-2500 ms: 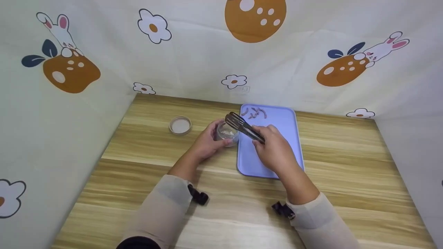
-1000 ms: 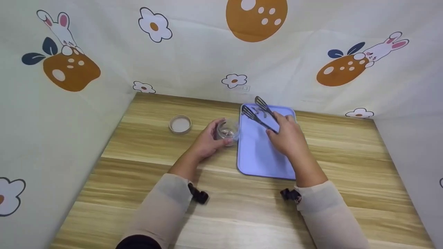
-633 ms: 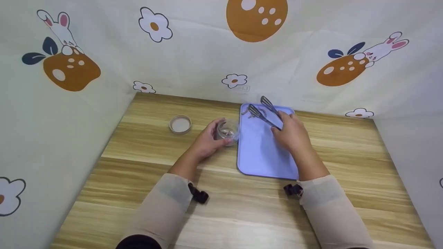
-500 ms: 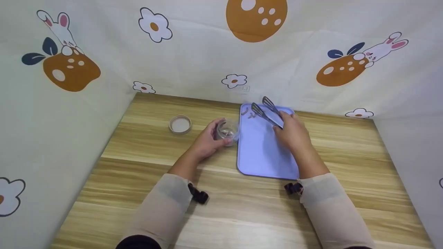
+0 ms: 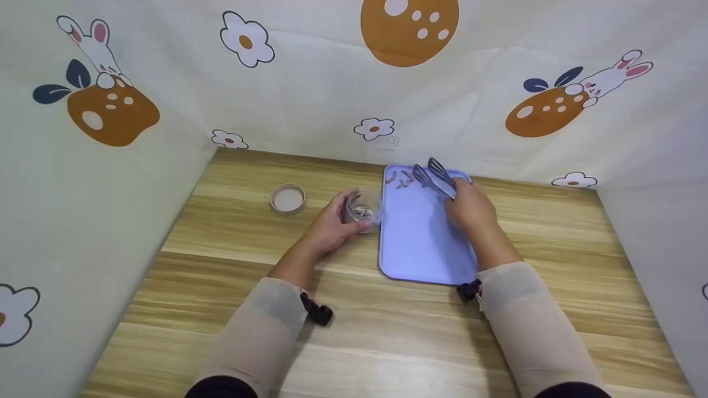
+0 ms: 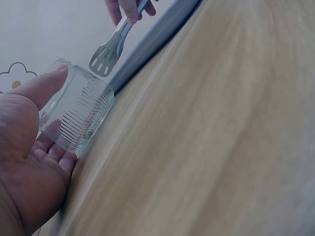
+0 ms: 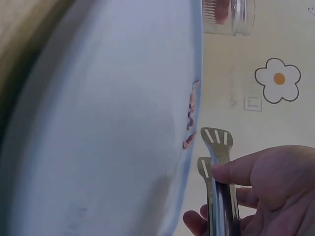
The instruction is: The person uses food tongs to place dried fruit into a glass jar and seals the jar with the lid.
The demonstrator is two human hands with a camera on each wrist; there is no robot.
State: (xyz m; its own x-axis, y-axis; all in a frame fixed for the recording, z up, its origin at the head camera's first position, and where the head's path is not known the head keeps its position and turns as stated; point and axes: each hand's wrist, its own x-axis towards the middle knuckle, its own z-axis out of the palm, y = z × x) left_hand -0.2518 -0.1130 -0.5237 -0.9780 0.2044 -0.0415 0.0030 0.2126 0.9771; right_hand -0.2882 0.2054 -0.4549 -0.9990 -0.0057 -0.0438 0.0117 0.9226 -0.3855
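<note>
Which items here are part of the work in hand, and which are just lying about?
In the work:
- tongs, held by the right hand
- small pinkish pieces at the tray's far end
- blue tray
- glass jar, held by the left hand

Lying about:
- round lid, apart on the wooden table, left of the jar

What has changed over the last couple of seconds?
The right hand carried the tongs from over the glass jar across to the far end of the blue tray, beside the small reddish pieces. The left hand has kept its hold on the jar; the lid and tray stayed put.
</note>
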